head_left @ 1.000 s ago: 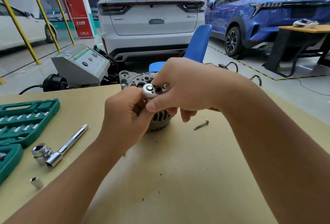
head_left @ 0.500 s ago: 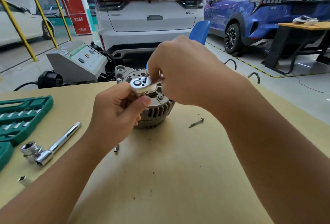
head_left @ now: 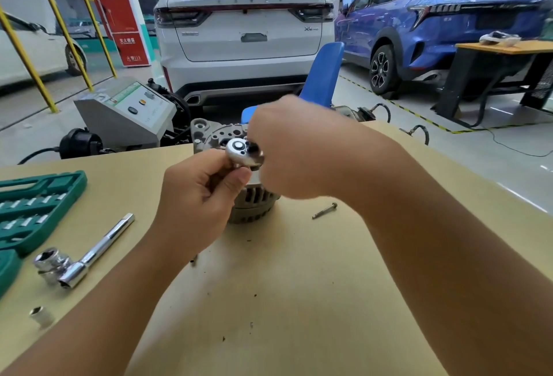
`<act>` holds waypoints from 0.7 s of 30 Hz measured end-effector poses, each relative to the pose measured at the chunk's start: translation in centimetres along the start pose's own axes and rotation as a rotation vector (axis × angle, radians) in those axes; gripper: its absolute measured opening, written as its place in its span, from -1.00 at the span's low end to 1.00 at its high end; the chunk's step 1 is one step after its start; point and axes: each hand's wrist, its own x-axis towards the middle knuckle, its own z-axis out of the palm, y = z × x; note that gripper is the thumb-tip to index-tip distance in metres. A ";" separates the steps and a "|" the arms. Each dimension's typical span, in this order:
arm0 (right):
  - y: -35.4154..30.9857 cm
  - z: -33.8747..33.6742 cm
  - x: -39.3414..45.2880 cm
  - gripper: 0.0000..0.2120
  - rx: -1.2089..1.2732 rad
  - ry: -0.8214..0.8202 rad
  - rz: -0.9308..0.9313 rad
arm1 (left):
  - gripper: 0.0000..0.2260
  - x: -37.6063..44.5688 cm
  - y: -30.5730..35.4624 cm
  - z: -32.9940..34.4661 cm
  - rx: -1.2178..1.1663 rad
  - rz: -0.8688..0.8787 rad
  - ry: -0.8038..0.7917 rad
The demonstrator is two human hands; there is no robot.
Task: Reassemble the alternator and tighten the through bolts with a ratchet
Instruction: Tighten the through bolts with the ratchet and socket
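The grey alternator [head_left: 254,205] stands upright on the tan table [head_left: 299,300], largely hidden behind both hands. A chrome ratchet [head_left: 242,152] has its round head over the alternator's top. My left hand [head_left: 200,199] pinches under the ratchet head, fingers curled. My right hand [head_left: 299,151] grips the ratchet's handle, which is hidden inside the fist. One loose through bolt [head_left: 324,211] lies on the table right of the alternator. A small dark bolt end [head_left: 194,262] shows below my left wrist.
A green socket case [head_left: 36,211] lies open at the left edge. Near it rest a chrome breaker bar with a socket [head_left: 80,259] and a loose small socket [head_left: 40,315]. Behind the table are a grey test machine [head_left: 125,115], a blue chair [head_left: 323,76] and parked cars.
My right hand has swung the ratchet handle around over the alternator, and the ratchet head has shifted slightly. My left hand stays pinched under the head. The camera has moved a little.
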 end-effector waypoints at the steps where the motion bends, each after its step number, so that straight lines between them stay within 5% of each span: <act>1: -0.4 0.0 0.0 -0.83 0.071 -0.056 -0.010 | -0.87 0.0 0.1 0.2 -0.006 0.011 0.014; 4: -1.0 -0.2 0.2 -0.78 0.191 -0.077 -0.037 | -0.70 0.0 0.1 0.3 -0.065 -0.027 0.036; 11: 1.0 0.2 0.5 -0.84 -0.087 0.247 0.048 | -0.90 0.6 -0.1 -0.1 0.027 -0.049 -0.035; 16: 0.6 0.1 0.6 -0.68 0.024 0.032 0.008 | -0.94 0.2 0.0 0.0 0.154 0.001 0.043; 19: 0.6 -0.3 0.8 -0.93 0.182 -0.005 -0.012 | -0.96 -0.1 -0.1 -0.1 0.022 -0.060 0.043; 21: 0.7 -0.1 1.0 -0.74 0.123 0.014 -0.003 | -0.94 0.0 -0.1 -0.2 -0.024 -0.070 0.011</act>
